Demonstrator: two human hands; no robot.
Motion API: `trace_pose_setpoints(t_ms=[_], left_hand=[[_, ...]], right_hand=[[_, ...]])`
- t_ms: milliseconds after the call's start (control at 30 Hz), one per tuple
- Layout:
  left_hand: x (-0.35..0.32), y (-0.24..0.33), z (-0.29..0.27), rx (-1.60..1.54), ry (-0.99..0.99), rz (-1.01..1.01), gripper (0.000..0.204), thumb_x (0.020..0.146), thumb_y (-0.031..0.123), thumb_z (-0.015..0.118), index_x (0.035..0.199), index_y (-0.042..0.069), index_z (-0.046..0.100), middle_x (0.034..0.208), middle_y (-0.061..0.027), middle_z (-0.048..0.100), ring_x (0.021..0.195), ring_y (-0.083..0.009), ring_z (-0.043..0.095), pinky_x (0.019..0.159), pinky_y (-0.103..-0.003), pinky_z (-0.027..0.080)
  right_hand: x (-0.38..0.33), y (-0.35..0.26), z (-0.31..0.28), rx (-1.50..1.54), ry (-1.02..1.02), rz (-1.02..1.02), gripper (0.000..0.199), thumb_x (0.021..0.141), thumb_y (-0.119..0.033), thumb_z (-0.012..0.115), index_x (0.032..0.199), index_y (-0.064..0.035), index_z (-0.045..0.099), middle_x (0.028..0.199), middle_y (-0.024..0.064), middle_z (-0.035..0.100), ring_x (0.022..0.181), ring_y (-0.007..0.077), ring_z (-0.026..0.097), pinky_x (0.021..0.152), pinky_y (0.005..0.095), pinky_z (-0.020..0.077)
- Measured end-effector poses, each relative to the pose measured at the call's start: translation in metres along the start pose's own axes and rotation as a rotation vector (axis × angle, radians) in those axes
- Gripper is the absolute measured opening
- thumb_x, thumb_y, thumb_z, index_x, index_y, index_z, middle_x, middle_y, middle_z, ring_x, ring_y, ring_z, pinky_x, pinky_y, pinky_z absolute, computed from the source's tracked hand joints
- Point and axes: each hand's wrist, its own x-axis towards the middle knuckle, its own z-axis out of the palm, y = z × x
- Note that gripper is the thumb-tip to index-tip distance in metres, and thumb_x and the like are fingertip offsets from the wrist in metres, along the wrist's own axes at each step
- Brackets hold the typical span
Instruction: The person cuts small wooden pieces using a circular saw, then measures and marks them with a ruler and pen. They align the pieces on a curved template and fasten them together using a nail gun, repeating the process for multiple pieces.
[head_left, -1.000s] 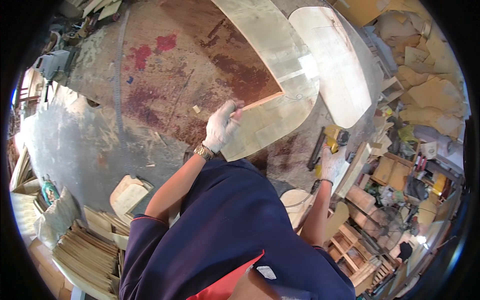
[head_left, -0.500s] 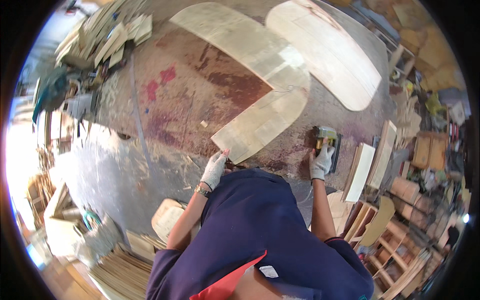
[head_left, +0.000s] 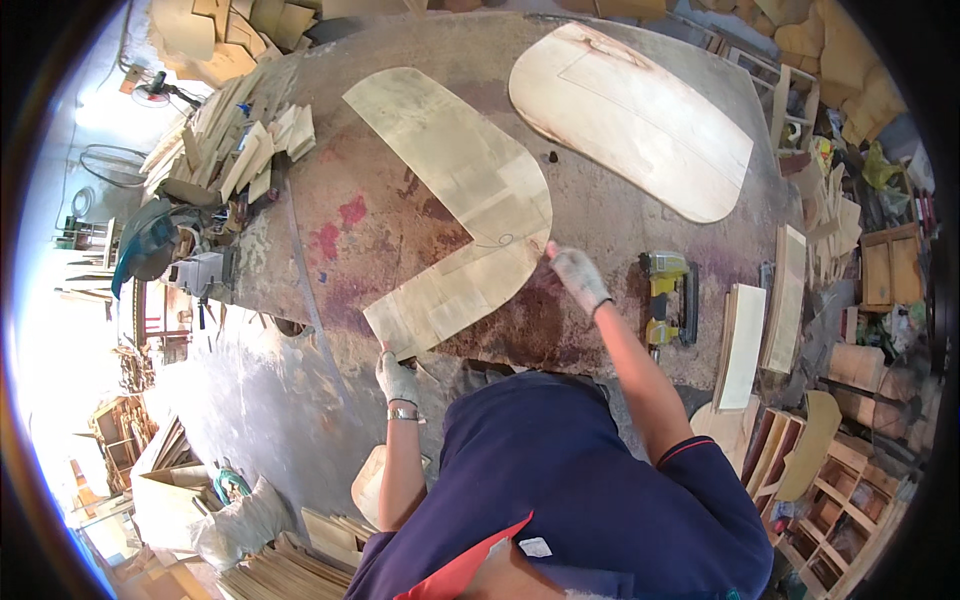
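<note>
The L-shaped wooden panel (head_left: 505,215) is lying flat near the middle of the worn brown desk (head_left: 620,225), its rounded outer corner facing right and one arm running down toward the person's body. The left hand (head_left: 396,378), gloved in white and wearing a metal watch (head_left: 403,413) at the wrist, is touching the end of that nearer arm with its fingertips. The right hand (head_left: 578,274), gloved too, is reaching in from the right and touching the panel's curved outer edge. Each grip is meeting the panel at its rim, but I cannot tell whether the fingers are pinching the wood or merely resting against it. A yellow and black nail gun (head_left: 662,285) is lying on the desk to the right of the right hand, apart from it. Beyond, a pale board with rounded corners (head_left: 635,120) is resting at the far right, separate from the panel. Nearer the right edge, a pale strip (head_left: 740,345) and a browner strip (head_left: 783,300) are lying side by side. Red stains (head_left: 350,212) are marking the surface left of the panel, and farther left a heap of wood offcuts (head_left: 250,155) is sitting.
</note>
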Motion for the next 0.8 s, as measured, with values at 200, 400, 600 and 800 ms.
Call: trace_pose_setpoints(t_ms=[200, 400, 600, 800], left_hand=[[0.004, -0.024, 0.001, -0.303, -0.043, 0.001, 0.04, 0.111, 0.036, 0.052, 0.133, 0.004, 0.06, 0.118, -0.0094, 0.069, 0.095, -0.0217, 0.067, 0.074, -0.038, 0.054], [0.033, -0.001, -0.017, -0.091, 0.02, 0.079, 0.064, 0.108, 0.039, 0.055, 0.158, 0.002, 0.037, 0.145, -0.0144, 0.057, 0.126, -0.0286, 0.062, 0.101, -0.043, 0.054], [0.149, 0.047, 0.029, -0.033, -0.158, 0.155, 0.078, 0.109, 0.042, 0.054, 0.165, -0.003, 0.023, 0.161, -0.0182, 0.045, 0.136, -0.0281, 0.055, 0.115, -0.041, 0.043], [0.224, 0.071, 0.077, -0.083, -0.098, 0.334, 0.081, 0.11, 0.054, 0.045, 0.16, -0.007, 0.03, 0.165, -0.021, 0.038, 0.149, -0.0365, 0.041, 0.124, -0.042, 0.032]], right_hand=[[-0.003, -0.007, 0.075, 0.484, 0.056, 0.026, 0.059, 0.098, -0.049, 0.07, 0.118, 0.0067, 0.071, 0.101, 0.0129, 0.076, 0.097, 0.0148, 0.065, 0.084, 0.0351, 0.0513], [-0.06, -0.01, 0.089, 0.335, 0.012, 0.103, 0.055, 0.1, -0.043, 0.07, 0.126, 0.0052, 0.069, 0.116, 0.0096, 0.074, 0.104, 0.017, 0.066, 0.09, 0.0346, 0.0511], [0.015, -0.044, 0.109, 0.275, 0.075, 0.175, 0.06, 0.101, -0.05, 0.065, 0.125, 0.0056, 0.069, 0.117, 0.0121, 0.074, 0.109, 0.0202, 0.065, 0.094, 0.037, 0.0503], [0.044, -0.033, 0.11, -0.266, 0.195, 0.017, 0.062, 0.105, -0.048, 0.057, 0.133, 0.0065, 0.062, 0.137, 0.0228, 0.065, 0.122, 0.0403, 0.06, 0.107, 0.0453, 0.0449]])
